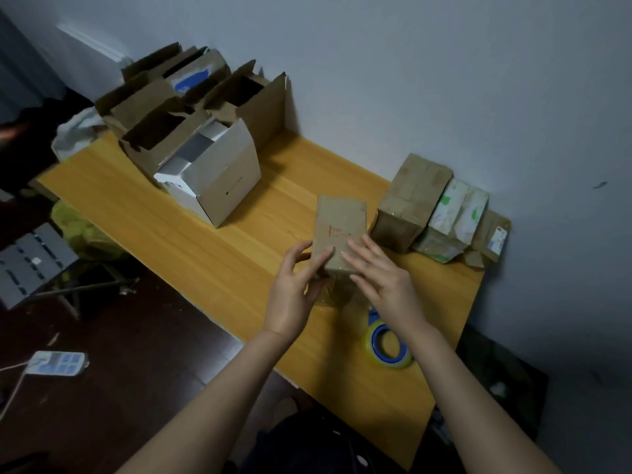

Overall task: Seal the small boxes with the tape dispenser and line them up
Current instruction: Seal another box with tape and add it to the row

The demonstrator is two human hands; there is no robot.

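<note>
A small brown cardboard box [338,224] with red marks on top stands on the wooden table [191,213]. My left hand [294,285] touches its near left corner with straight fingers. My right hand [383,278] lies flat on its near top edge, fingers straight, pressing down. The tape dispenser [388,345], blue with a clear tape roll, lies on the table just under my right wrist. Three closed boxes stand in a row at the right by the wall: a brown one [410,200], a white and green one [455,220] and a brown one with a label [492,234].
Several open boxes stand at the table's far left: a white one [212,179] in front, brown ones [164,107] behind. A grey wall runs along the back. A power strip [56,363] and a grey folding stool [30,265] sit on the dark floor at left.
</note>
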